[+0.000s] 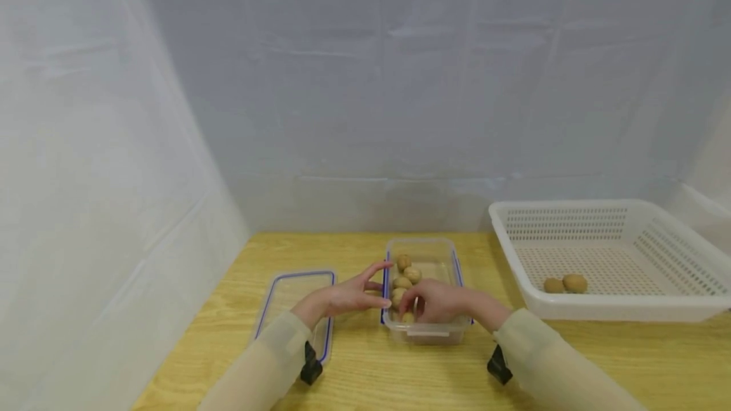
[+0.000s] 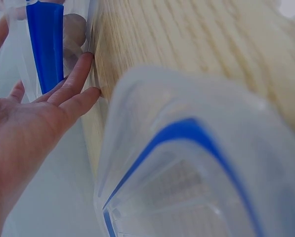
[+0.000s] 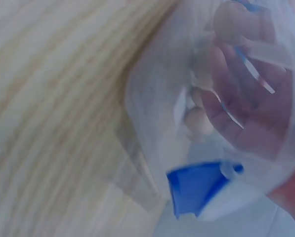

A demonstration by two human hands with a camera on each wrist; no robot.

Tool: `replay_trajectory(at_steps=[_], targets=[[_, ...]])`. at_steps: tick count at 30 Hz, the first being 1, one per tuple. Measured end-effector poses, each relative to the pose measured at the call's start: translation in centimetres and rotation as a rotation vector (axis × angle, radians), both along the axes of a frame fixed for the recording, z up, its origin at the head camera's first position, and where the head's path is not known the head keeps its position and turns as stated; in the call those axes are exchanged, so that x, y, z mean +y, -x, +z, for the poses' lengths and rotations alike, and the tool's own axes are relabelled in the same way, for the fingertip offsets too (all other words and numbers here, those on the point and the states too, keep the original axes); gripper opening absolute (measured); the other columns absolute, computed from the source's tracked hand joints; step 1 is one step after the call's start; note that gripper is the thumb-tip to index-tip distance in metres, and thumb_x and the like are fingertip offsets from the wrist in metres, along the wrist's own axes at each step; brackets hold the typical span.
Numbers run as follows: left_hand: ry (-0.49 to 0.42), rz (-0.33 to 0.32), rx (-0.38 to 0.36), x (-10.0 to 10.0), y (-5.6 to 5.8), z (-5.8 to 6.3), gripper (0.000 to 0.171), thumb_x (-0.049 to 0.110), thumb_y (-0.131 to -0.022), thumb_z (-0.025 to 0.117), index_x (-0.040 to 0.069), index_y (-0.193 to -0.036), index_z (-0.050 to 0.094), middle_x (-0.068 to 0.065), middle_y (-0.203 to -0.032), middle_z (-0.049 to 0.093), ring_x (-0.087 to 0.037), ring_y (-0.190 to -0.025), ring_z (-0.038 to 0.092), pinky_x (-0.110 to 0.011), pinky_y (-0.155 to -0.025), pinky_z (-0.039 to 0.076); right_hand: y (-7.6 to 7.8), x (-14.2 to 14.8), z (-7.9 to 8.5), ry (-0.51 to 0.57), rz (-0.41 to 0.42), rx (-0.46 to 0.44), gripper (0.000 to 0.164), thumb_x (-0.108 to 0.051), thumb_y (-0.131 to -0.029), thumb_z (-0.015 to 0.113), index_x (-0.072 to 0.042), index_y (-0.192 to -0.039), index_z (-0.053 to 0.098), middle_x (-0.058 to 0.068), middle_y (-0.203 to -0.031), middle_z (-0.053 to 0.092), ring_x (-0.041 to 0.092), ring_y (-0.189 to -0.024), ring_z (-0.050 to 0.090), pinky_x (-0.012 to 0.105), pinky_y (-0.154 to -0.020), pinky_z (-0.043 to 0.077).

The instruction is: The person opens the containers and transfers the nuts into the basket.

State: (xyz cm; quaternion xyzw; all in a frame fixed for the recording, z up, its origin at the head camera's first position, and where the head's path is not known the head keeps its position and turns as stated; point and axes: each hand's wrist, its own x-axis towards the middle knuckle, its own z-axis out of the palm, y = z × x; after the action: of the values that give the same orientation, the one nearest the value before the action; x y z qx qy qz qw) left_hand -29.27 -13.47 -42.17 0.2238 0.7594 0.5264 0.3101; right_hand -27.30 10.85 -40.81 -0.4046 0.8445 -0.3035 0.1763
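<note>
A clear plastic food container [image 1: 429,333] with blue side clips stands open on the table, a row of walnuts [image 1: 412,274] along its left side. My right hand [image 1: 442,300] reaches down inside it, thumb and fingers pinching a walnut [image 3: 230,22] near the front left corner. Through the cloudy wall in the right wrist view, the grip is partly blurred. Against the container's left side is my left hand [image 1: 351,295], fingers spread and holding nothing; its fingertips lie by the blue clip [image 2: 47,49].
The container's lid [image 1: 297,290], with a blue seal, lies flat on the left beneath my left forearm. A white perforated basket [image 1: 622,307] stands at the right with two walnuts [image 1: 574,283] near its front wall. Pale sheeting [image 1: 365,113] hangs behind the wooden table.
</note>
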Motion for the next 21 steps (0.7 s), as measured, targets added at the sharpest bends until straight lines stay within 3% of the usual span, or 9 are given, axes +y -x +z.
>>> replay_trajectory(at_steps=[6,13,21], targets=[[0.002,0.006,-0.010,0.1,0.0,0.2,0.082,0.019,-0.093,0.068,0.024,-0.156,0.015,-0.026,-0.147,0.030,-0.037,-0.135,0.033,-0.055,-0.105,0.033,0.1,1.6,1.2,0.035,-0.049,-0.025,0.027,-0.004,-0.079,0.077,-0.007,-0.105,0.070,-0.009,-0.094,0.063,0.012,-0.081,0.059,0.025,-0.070,0.051],[0.001,-0.001,-0.006,0.1,0.0,0.2,0.082,0.019,-0.093,0.067,0.024,-0.156,0.015,-0.028,-0.148,0.028,-0.039,-0.136,0.031,-0.056,-0.105,0.033,0.1,4.2,3.3,0.118,-0.075,-0.044,0.025,-0.010,-0.085,0.075,-0.005,-0.108,0.067,-0.001,-0.100,0.063,0.017,-0.084,0.060,0.030,-0.071,0.051],[0.003,0.003,-0.018,0.2,0.0,0.3,0.083,0.019,-0.093,0.068,0.024,-0.156,0.014,-0.025,-0.148,0.029,-0.036,-0.136,0.031,-0.054,-0.106,0.032,-0.1,7.9,5.5,0.164,-0.152,0.011,0.029,-0.015,-0.088,0.073,-0.004,-0.114,0.065,0.002,-0.104,0.062,0.017,-0.086,0.060,0.033,-0.072,0.051]])
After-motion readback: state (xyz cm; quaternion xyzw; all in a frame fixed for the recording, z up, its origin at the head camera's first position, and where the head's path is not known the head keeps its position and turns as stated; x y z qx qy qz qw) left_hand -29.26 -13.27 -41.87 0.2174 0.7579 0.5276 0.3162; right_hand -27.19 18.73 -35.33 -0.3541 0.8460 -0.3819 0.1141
